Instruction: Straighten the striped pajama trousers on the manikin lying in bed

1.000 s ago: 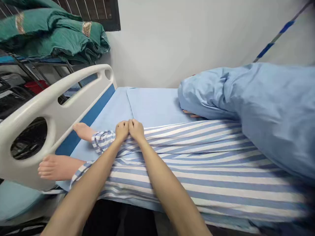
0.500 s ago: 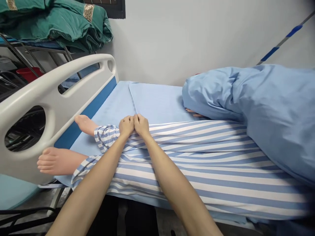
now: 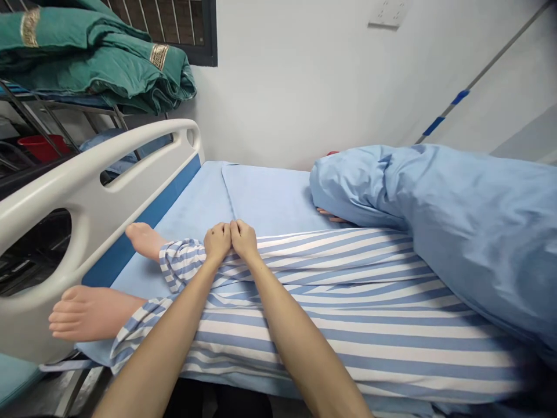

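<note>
A figure, likely a manikin, lies on the bed in blue-and-white striped trousers (image 3: 331, 302). Its two bare feet, the far foot (image 3: 145, 239) and the near foot (image 3: 93, 313), point to the left. My left hand (image 3: 217, 241) and my right hand (image 3: 243, 239) rest side by side, knuckles together, on the far trouser leg below the knee. Both are closed, with fingers curled over the leg's far side; the fingertips are hidden. A blue quilt (image 3: 470, 232) covers the upper body, and some fingers (image 3: 331, 215) of the figure show under its edge.
The bed's white footboard (image 3: 80, 244) stands left, beyond the feet. A light blue sheet (image 3: 270, 191) covers the mattress. Folded green quilts (image 3: 108, 64) lie on a rack behind, near a red bucket (image 3: 43, 148). A metal pole (image 3: 459, 96) leans against the wall at right.
My view has tilted up slightly, so the bed sits lower and more wall shows. Both hands stay closed at the same place on the far trouser leg.
</note>
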{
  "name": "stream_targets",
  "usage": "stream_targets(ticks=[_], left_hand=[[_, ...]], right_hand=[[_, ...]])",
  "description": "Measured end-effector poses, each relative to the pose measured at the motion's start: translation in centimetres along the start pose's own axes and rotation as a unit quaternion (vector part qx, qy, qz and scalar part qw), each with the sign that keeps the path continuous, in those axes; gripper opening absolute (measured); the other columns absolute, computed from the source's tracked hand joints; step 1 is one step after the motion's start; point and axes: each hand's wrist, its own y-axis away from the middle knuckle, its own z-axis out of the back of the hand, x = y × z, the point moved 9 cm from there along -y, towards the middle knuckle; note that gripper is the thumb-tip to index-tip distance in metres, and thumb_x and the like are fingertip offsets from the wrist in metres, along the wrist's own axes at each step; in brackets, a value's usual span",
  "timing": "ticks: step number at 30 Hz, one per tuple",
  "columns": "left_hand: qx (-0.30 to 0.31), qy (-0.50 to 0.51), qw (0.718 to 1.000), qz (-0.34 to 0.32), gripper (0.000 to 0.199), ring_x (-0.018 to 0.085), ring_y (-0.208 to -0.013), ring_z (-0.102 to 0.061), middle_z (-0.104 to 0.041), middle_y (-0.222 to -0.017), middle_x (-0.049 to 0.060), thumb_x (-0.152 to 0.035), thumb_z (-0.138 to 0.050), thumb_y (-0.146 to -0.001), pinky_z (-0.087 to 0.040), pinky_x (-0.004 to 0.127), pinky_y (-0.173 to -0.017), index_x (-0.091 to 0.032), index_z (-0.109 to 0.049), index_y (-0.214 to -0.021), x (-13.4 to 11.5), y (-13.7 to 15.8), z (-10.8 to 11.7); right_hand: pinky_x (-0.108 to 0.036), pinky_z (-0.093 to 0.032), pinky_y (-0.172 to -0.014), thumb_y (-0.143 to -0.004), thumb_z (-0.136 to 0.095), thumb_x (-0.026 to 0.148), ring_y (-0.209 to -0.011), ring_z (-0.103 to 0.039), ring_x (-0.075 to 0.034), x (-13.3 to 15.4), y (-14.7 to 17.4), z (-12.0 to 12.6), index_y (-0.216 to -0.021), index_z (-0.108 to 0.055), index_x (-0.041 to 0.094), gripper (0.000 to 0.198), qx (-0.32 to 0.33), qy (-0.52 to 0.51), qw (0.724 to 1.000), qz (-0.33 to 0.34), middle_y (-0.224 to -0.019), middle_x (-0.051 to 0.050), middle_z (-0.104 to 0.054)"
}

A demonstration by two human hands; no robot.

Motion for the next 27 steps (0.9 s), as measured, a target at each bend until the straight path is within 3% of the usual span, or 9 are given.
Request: stream_targets(ticks=[5, 10, 16, 22, 25, 27], left_hand=[[-0.009, 0.009, 1.000, 0.005, 0.035, 0.015, -0.067, -0.052, -0.065, -0.076, 0.004, -0.034, -0.028, -0.084, -0.027, 0.026, -0.060, -0.021, -0.056, -0.066, 0.1, -0.2, 0.3], [-0.016, 0.017, 0.999, 0.043, 0.035, 0.015, -0.061, -0.047, -0.062, -0.066, 0.004, -0.035, -0.029, -0.081, -0.024, 0.026, -0.055, -0.021, -0.054, -0.060, 0.7, -0.2, 0.3], [-0.022, -0.001, 0.999, 0.032, 0.033, 0.013, -0.055, -0.042, -0.057, -0.059, 0.003, -0.036, -0.031, -0.079, -0.021, 0.025, -0.052, -0.021, -0.048, -0.055, 0.1, 0.1, 0.3], [-0.024, 0.010, 1.000, 0.009, 0.031, 0.012, -0.049, -0.034, -0.048, -0.050, 0.000, -0.035, -0.035, -0.076, -0.021, 0.025, -0.050, -0.020, -0.040, -0.049, -0.5, 0.3, 0.4], [-0.006, 0.070, 0.997, 0.020, 0.030, 0.011, -0.048, -0.033, -0.041, -0.046, -0.002, -0.034, -0.040, -0.072, -0.022, 0.024, -0.049, -0.020, -0.038, -0.046, -1.2, -0.1, 0.4], [-0.009, 0.192, 0.980, 0.055, 0.029, 0.010, -0.046, -0.033, -0.037, -0.043, -0.003, -0.033, -0.040, -0.071, -0.024, 0.023, -0.048, -0.020, -0.035, -0.046, -1.8, -0.6, 0.4]], right_hand=[[-0.022, -0.026, -0.055, -0.087, -0.031, 0.033, -0.056, -0.043, -0.012, 0.3, -0.6, 0.1, -0.061, -0.049, 0.020, 0.034, 0.016, 0.012, 0.999, -0.025, -0.058, 0.001, -0.052], [-0.022, -0.024, -0.053, -0.086, -0.034, 0.033, -0.053, -0.037, -0.010, 1.2, -1.7, 1.6, -0.058, -0.047, 0.020, 0.034, 0.037, 0.021, 0.999, 0.021, -0.054, 0.003, -0.047], [-0.021, -0.023, -0.051, -0.085, -0.034, 0.033, -0.050, -0.032, -0.009, -1.5, -1.0, 2.8, -0.054, -0.040, 0.020, 0.035, 0.015, -0.022, 1.000, 0.001, -0.049, 0.005, -0.037], [-0.022, -0.023, -0.051, -0.085, -0.035, 0.033, -0.050, -0.034, -0.010, -1.9, -0.7, 2.8, -0.054, -0.041, 0.020, 0.035, 0.001, -0.051, 0.999, 0.000, -0.050, 0.005, -0.038], [-0.022, -0.023, -0.051, -0.085, -0.035, 0.033, -0.049, -0.034, -0.010, -1.8, -0.8, 3.2, -0.054, -0.041, 0.020, 0.035, -0.008, -0.056, 0.998, -0.011, -0.049, 0.005, -0.039], [-0.022, -0.023, -0.050, -0.085, -0.033, 0.033, -0.049, -0.034, -0.010, -1.8, -0.9, 3.4, -0.053, -0.039, 0.020, 0.035, -0.014, -0.074, 0.997, -0.016, -0.048, 0.005, -0.038]])
